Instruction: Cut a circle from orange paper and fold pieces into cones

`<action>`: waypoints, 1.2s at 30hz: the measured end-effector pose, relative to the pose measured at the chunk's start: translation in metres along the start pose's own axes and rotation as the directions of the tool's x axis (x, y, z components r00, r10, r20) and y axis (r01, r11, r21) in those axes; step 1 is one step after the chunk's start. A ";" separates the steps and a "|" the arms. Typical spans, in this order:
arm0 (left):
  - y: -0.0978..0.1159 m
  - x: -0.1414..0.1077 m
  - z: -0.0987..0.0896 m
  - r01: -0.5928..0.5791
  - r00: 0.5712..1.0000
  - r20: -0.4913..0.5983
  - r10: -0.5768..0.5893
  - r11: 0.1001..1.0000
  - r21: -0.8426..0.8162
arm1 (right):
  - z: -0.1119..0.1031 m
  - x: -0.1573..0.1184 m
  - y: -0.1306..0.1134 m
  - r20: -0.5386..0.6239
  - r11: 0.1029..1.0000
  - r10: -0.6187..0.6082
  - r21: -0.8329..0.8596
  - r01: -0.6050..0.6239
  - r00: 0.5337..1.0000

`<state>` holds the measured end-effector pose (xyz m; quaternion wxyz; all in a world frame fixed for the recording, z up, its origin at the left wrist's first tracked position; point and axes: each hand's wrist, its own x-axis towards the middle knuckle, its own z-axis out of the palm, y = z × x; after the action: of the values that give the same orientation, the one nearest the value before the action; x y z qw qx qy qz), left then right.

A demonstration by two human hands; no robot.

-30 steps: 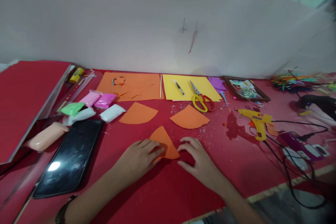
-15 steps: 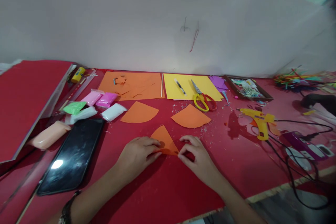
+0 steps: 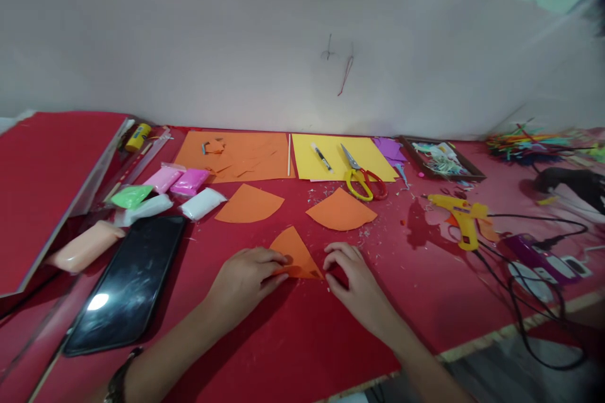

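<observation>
An orange paper piece (image 3: 293,253), fan-shaped with a narrow top, lies on the red table in front of me. My left hand (image 3: 246,278) pinches its left corner between thumb and fingers, hiding that edge. Close to the right corner is my right hand (image 3: 352,280), fingers curved and apart from the thumb, with a small gap to the paper. Farther back lie two flat orange fan-shaped pieces, the left one (image 3: 249,204) and the right one (image 3: 341,209). Behind the right one, scissors (image 3: 362,177) rest partly on yellow paper (image 3: 302,167).
A black phone (image 3: 127,286) and several clay packets (image 3: 190,182) lie at left. A yellow glue gun (image 3: 463,217) with looping black cords sits at right, near a purple power strip (image 3: 543,258). Behind are a pen (image 3: 322,158), orange sheet (image 3: 236,164) and brown tray (image 3: 472,173).
My right hand's fingertips have come slightly away from the paper's right corner. My left hand keeps its pinch. The whole view has shifted a little.
</observation>
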<state>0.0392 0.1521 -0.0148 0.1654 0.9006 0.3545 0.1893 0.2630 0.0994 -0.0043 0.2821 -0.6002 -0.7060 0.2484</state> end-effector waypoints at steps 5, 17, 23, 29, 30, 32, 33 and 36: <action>0.001 -0.001 0.001 -0.021 1.000 0.000 0.021 1.000 -0.014 | -0.005 -0.004 -0.006 0.009 0.999 -0.016 0.049 0.015 1.000; 0.009 0.000 -0.002 0.128 0.991 0.039 -0.127 0.991 -0.030 | 0.006 -0.003 -0.005 0.029 0.998 -0.058 -0.003 0.058 0.998; 0.007 -0.001 -0.002 0.151 0.988 0.044 -0.151 0.989 0.000 | 0.006 0.001 -0.005 0.008 0.997 -0.066 -0.025 0.066 0.998; 0.007 -0.001 -0.002 0.220 0.975 0.031 -0.221 0.974 0.050 | 0.010 0.006 -0.009 0.035 0.990 -0.072 -0.121 0.076 0.997; 0.007 -0.001 -0.003 0.229 0.972 0.042 -0.231 0.972 0.051 | 0.010 0.006 -0.010 0.032 0.989 -0.067 -0.132 0.071 0.997; 0.008 0.000 -0.005 0.249 0.965 0.068 -0.252 0.967 0.051 | 0.011 0.007 -0.010 0.020 0.988 -0.056 -0.142 0.059 0.998; 0.008 0.000 -0.006 0.260 0.961 0.079 -0.264 0.964 0.051 | 0.012 0.006 -0.009 0.014 0.988 -0.051 -0.144 0.052 0.999; 0.008 0.000 -0.006 0.285 0.952 0.104 -0.289 0.957 0.046 | 0.013 0.006 -0.008 0.002 0.988 -0.042 -0.151 0.042 0.999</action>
<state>0.0409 0.1472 -0.0059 0.1965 0.8510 0.4749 0.1079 0.2474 0.1038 -0.0079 0.2415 -0.6050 -0.7351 0.1877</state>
